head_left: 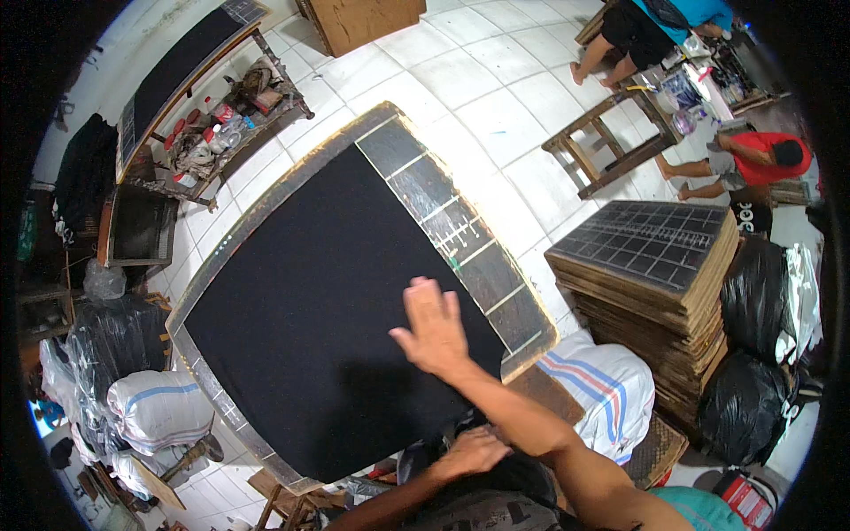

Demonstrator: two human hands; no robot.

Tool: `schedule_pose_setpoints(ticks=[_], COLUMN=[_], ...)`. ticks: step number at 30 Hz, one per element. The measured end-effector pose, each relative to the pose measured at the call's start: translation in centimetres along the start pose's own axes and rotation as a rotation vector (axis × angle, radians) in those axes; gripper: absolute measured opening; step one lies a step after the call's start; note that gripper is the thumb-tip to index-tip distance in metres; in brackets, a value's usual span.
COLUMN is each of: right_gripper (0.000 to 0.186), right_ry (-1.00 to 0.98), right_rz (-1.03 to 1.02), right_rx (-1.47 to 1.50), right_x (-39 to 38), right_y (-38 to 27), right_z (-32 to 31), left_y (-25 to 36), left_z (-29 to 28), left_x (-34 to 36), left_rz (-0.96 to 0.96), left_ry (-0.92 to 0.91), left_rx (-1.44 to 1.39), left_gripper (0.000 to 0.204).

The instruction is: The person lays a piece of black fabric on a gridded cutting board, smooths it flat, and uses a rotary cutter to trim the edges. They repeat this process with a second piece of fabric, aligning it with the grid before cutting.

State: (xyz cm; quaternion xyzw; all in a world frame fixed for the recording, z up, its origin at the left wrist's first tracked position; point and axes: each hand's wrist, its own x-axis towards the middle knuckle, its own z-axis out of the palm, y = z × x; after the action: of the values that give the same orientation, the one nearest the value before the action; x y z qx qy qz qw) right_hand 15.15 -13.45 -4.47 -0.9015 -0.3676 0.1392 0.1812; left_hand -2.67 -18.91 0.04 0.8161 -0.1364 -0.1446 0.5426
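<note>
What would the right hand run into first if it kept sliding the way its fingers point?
The right hand lies flat on the black cloth, fingers pointing up-frame. Straight on, it likely meets the board's gridded border strip first, though the fisheye bend blurs the line.

Even, fairly bright daylight fills the room, and the white floor tiles (pixel 496 80) shine with soft glare toward the top. A blurred shadow falls on the black cloth (pixel 310 301) below the right hand (pixel 434 327), which is slightly smeared. Fisheye bending curves straight edges, and a black rim cuts all 4 corners.
</note>
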Motion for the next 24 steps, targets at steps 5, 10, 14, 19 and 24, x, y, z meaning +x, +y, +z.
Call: schedule_pose_setpoints(ticks=[5,10,14,19,24], right_gripper=[0.087,0.086,0.085,0.086,0.084], right_ry=[-0.037,0.058,0.179,-0.011,0.144], right_rz=[0.306,0.145,0.202,0.574,0.213], right_rx=[-0.186,-0.011,-0.081,-0.174,-0.124], right_x=[-8.1,-8.7,-12.1,-18.0,-11.7], right_y=[6.0,0.5,1.0,4.4,-0.2], right_z=[-2.5,0.5,0.1,-1.3,1.6], left_y=[-4.7,-6.9,-4.1,-3.2,-2.7], left_z=[-11.2,-7.8,-0.1,-0.1,-0.2], left_x=[-2.5,-2.4,-5.7,-8.2,-8.4], left_rz=[-0.126,-0.436,-0.361,-0.214,-0.371], left_ry=[0.615,0.344,0.159,0.141,0.123], left_rx=[0.548,0.947,0.62,0.454,0.619], left_gripper=[0.052,0.082,0.092,0.083,0.087])
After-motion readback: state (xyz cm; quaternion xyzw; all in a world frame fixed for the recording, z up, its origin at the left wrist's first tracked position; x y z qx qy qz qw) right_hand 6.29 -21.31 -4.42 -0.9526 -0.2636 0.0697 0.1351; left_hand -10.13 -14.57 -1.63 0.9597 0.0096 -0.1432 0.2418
